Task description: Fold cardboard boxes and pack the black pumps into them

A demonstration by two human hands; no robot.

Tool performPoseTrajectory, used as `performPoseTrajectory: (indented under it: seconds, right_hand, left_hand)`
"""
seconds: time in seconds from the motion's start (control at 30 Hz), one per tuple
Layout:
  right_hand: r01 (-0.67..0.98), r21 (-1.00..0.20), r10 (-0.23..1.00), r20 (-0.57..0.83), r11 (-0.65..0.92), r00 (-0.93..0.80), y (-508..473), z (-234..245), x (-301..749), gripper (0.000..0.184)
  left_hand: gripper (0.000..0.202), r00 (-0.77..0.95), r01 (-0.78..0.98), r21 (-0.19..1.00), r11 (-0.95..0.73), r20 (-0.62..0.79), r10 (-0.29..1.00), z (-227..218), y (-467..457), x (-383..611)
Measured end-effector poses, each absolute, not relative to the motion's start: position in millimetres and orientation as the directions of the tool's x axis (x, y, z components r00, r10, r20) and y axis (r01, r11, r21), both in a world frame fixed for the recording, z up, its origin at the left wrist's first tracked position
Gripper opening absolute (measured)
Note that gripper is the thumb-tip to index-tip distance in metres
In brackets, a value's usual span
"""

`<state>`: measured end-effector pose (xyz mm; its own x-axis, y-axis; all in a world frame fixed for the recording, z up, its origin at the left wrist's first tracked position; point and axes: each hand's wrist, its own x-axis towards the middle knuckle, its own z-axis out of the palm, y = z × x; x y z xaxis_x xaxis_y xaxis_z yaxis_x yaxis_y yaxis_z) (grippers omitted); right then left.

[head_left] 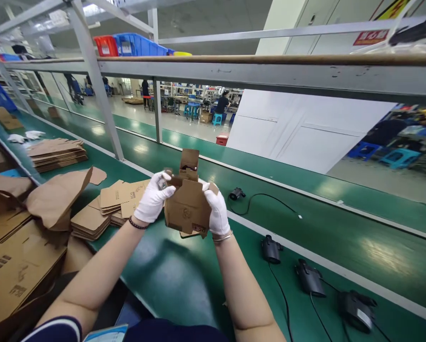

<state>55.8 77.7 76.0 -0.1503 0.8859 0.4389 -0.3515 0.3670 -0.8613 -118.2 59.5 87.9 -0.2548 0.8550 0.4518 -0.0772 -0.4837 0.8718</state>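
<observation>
A small brown cardboard box (186, 209) with printed marks is held up in front of me, its top flaps raised. My left hand (153, 195), in a white glove, grips its upper left side between thumb and fingers. Gloved in white too, my right hand (217, 209) is closed on the right side, thumb at the upper edge. Just behind stands another brown box (189, 159) with its lid up and something dark inside; its lower part is hidden. Stacked flat carton blanks (118, 197) lie on the green bench left of my left hand.
Black corded devices, like power adapters (309, 278), lie on the right, with a smaller one (237, 193) on the green belt (327, 218). Brown paper (61, 194) and more cardboard (58, 154) lie left. A metal shelf rail (241, 71) crosses above. A person (222, 102) sits far off.
</observation>
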Motion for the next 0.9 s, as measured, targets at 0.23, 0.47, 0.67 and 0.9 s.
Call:
performPoseTrajectory:
  seconds: [0.23, 0.47, 0.67, 0.9]
  right_hand:
    - [-0.377, -0.893, 0.941, 0.314, 0.247, -0.128, 64.0, 52.0, 68.1, 0.058]
    - [-0.072, -0.866, 0.867, 0.497, 0.494, -0.031, 54.3, 58.8, 69.6, 0.050]
    - [0.137, -0.759, 0.759, 0.648, 0.637, 0.058, 50.7, 64.0, 69.8, 0.024]
    - [0.231, -0.676, 0.700, 0.714, 0.700, -0.032, 54.2, 70.3, 76.2, 0.027]
  left_hand:
    - [0.041, -0.324, -0.343, 0.777, -0.529, 0.431, 0.843, 72.9, 46.0, -87.9]
    - [0.049, -0.160, 0.062, 0.816, -0.575, 0.577, 0.801, 82.8, 48.4, -88.5]
    - [0.033, -0.190, 0.322, 0.790, -0.521, 0.593, 0.782, 75.2, 35.3, -76.8]
    - [0.032, -0.035, 0.448, 0.688, -0.570, 0.651, 0.758, 81.5, 34.2, -83.3]
